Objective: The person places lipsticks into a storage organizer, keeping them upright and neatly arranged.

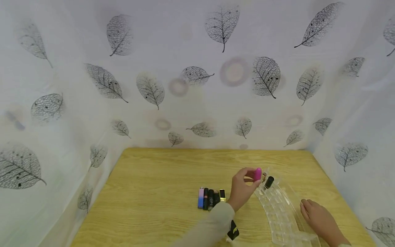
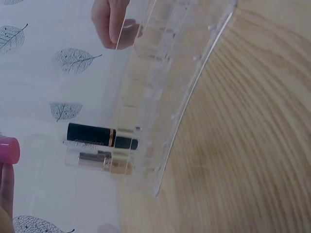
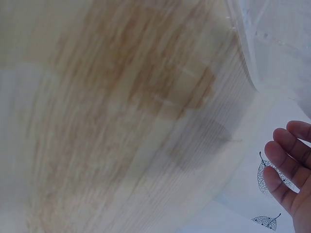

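Note:
My left hand [image 1: 242, 188] pinches a bright pink lipstick [image 1: 258, 174] upright above the far end of a clear acrylic lipstick organizer [image 1: 279, 209]. In the left wrist view the pink lipstick [image 2: 8, 150] shows at the left edge, apart from the organizer. A black lipstick with a gold band [image 2: 90, 135] stands in the organizer beside a gold-and-clear lipstick [image 2: 97, 160]. My right hand [image 1: 321, 219] is near the organizer's right side, its fingers [image 3: 281, 158] relaxed and holding nothing in the right wrist view. Whether it touches the organizer I cannot tell.
Several lipsticks stand or lie in a row left of my left wrist, among them a pink-and-blue one [image 1: 201, 198] and a black-and-gold one [image 1: 222, 194]. The wooden table [image 1: 154, 178] is bordered by leaf-print curtains [image 1: 191, 103]. A black-and-yellow item [image 1: 233, 230] sits by the left sleeve.

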### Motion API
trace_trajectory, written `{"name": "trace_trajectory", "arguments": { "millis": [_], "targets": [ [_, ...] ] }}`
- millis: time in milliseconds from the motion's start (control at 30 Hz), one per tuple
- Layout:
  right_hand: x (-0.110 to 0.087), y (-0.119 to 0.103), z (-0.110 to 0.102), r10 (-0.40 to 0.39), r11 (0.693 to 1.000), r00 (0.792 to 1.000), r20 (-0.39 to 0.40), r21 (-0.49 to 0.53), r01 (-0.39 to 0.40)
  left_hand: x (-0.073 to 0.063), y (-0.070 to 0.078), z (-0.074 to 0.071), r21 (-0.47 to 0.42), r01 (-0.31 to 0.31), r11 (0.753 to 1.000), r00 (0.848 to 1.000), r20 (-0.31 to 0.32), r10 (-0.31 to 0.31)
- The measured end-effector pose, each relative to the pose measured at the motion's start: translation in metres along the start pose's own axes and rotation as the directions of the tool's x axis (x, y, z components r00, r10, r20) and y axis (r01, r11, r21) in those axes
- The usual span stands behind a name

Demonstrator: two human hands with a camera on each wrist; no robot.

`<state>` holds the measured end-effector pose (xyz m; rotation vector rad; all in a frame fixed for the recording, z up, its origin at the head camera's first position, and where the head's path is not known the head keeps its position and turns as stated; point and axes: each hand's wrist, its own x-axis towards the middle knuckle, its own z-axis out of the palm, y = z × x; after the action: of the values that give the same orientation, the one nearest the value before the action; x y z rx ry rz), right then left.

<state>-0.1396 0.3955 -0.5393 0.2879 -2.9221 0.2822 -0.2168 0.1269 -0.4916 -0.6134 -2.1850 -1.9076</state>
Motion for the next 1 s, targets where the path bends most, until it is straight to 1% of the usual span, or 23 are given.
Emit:
{"name": "trace_trajectory", "arguments": {
  "millis": [100, 200, 367, 500, 667, 900, 1000],
  "targets": [
    [-0.004, -0.001, 0.001, 0.019, 1.000, 1.000, 0.022, 0.008, -0.019, -0.005, -0.003, 0.015, -0.011, -0.021, 1.000, 1.000, -0.005, 0.021],
    [-0.006, -0.003, 0.002, 0.019, 1.000, 1.000, 0.015, 0.009, -0.019, -0.010, -0.007, 0.029, -0.015, -0.033, 0.999, 0.999, -0.007, 0.033],
    [-0.010, -0.006, 0.005, 0.005, 1.000, 0.999, -0.037, -0.003, -0.005, -0.015, -0.013, 0.047, -0.018, -0.022, 1.000, 1.000, 0.007, 0.022],
    [-0.015, -0.007, 0.007, 0.016, 1.000, 0.999, -0.036, 0.000, -0.016, -0.019, -0.018, 0.061, 0.001, -0.019, 1.000, 1.000, 0.014, 0.019],
    [-0.013, -0.008, 0.003, 0.031, 1.000, 0.999, -0.013, 0.003, -0.031, -0.016, -0.030, 0.074, 0.039, 0.003, 0.999, 1.000, 0.008, -0.004],
    [-0.013, -0.007, 0.004, 0.043, 0.999, 0.999, -0.005, 0.017, -0.043, -0.018, -0.042, 0.084, 0.132, -0.035, 0.991, 0.999, 0.005, 0.035],
    [-0.014, -0.007, 0.002, 0.053, 0.998, 0.999, 0.013, 0.029, -0.053, -0.020, -0.046, 0.088, 0.138, -0.024, 0.990, 1.000, 0.002, 0.024]
  ]
}}
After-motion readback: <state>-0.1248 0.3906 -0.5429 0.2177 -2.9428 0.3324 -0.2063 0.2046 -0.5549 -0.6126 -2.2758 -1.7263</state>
